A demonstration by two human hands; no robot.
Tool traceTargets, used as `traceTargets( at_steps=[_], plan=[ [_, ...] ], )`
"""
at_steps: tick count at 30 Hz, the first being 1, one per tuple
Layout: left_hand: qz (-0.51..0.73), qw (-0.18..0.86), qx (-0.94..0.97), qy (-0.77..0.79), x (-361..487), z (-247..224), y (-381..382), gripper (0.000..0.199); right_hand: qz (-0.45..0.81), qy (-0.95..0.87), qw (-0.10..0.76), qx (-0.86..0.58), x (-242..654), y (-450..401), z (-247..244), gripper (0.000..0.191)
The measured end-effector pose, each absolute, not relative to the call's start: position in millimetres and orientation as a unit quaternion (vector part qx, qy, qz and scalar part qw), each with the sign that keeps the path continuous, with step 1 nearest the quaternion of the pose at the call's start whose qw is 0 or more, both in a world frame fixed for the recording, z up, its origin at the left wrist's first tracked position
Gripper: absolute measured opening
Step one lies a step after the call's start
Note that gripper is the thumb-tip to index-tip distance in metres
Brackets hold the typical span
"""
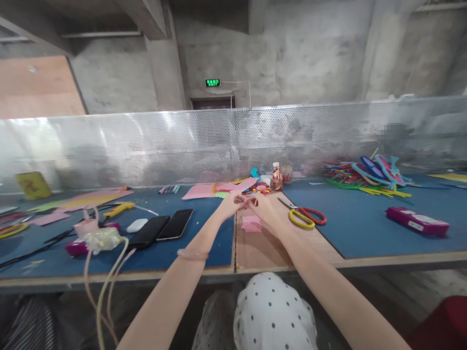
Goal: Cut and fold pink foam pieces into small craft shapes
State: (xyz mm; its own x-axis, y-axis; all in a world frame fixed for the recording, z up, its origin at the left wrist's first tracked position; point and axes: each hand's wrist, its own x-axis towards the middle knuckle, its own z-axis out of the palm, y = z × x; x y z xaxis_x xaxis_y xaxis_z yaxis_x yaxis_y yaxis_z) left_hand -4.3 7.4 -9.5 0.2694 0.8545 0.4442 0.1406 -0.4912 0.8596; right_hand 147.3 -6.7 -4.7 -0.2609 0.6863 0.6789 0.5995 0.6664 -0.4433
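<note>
My left hand and my right hand meet over the middle of the table, fingertips pinched together. Whatever is between the fingers is too small to make out. Below them a pink paper piece lies on the bare wooden strip. Just behind the hands are pink paper sheets and some small colourful pieces. To the right of my right hand rest scissors with one yellow and one red handle, blades pointing away to the left.
Two black phones, a white case, a glue gun and a power strip with cables lie left. A bottle stands behind. Right are a purple pack and pipe cleaners. A perforated metal screen borders the table.
</note>
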Motion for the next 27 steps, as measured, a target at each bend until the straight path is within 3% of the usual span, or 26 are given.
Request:
traceTargets(
  at_steps=[5,13,27],
  plan=[
    [0.488,0.354,0.707,0.37,-5,-9,7,0.023,0.037,-0.795,0.455,-0.399,148,-6,-4,0.015],
    [0.553,0.46,0.594,0.36,-3,-3,0,0.026,0.043,-0.77,0.506,-0.385,154,-10,0,0.017],
    [0.478,0.48,0.65,0.344,-4,2,-7,0.029,0.095,-0.786,0.481,-0.377,151,-18,5,0.014]
  ],
)
